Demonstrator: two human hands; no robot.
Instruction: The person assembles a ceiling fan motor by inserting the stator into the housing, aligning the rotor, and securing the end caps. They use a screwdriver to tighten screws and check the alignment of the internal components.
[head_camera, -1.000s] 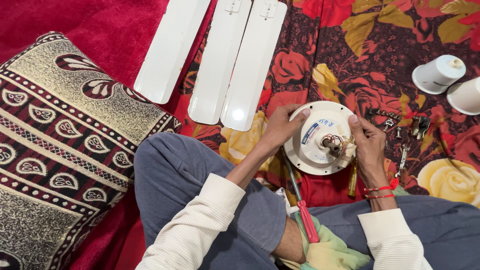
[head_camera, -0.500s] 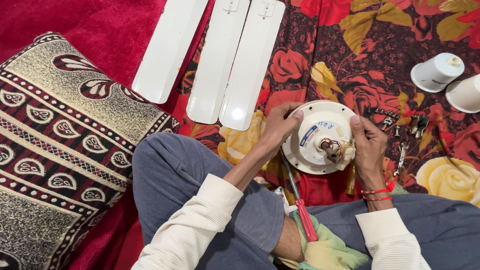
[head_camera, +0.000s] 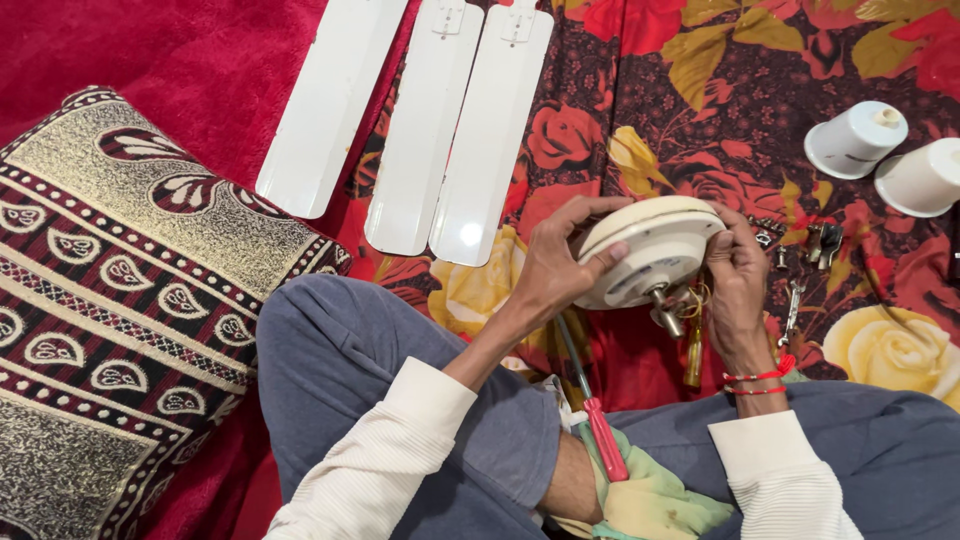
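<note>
Round cream fan motor (head_camera: 650, 250) now tilted up (metal shaft underneath), both hands (head_camera: 560, 265) gripping.

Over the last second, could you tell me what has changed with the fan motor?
Both hands, left hand and right hand, have tilted the round cream fan motor housing up on edge, shaft toward the person. Three white fan blades and two white cups stayed put.
</note>
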